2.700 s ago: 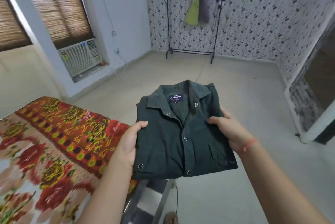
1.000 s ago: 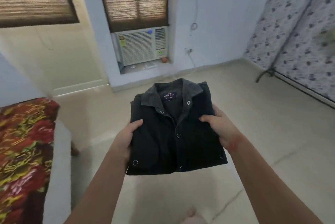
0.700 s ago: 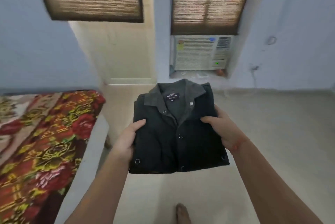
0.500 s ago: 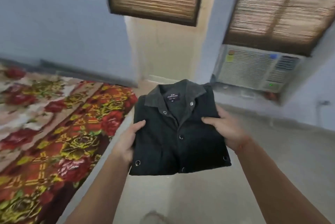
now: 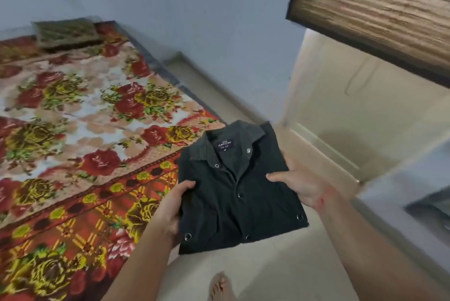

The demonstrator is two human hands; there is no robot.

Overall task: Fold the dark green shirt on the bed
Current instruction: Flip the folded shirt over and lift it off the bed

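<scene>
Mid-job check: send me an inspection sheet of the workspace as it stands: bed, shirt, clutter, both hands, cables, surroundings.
surface: bed at left, under a red and yellow floral spread; the shirt is not lying on it.
job's things: dark green shirt, folded, collar and label up, held in the air by the bed's edge.
clutter: olive cushion at the bed's far end.
grippers: left hand grips the shirt's left edge, thumb on top; right hand grips the right edge, thumb on top.
cables: nothing seen.
surroundings: blue-grey wall, bamboo blind upper right, pale floor, a bare foot below.
</scene>
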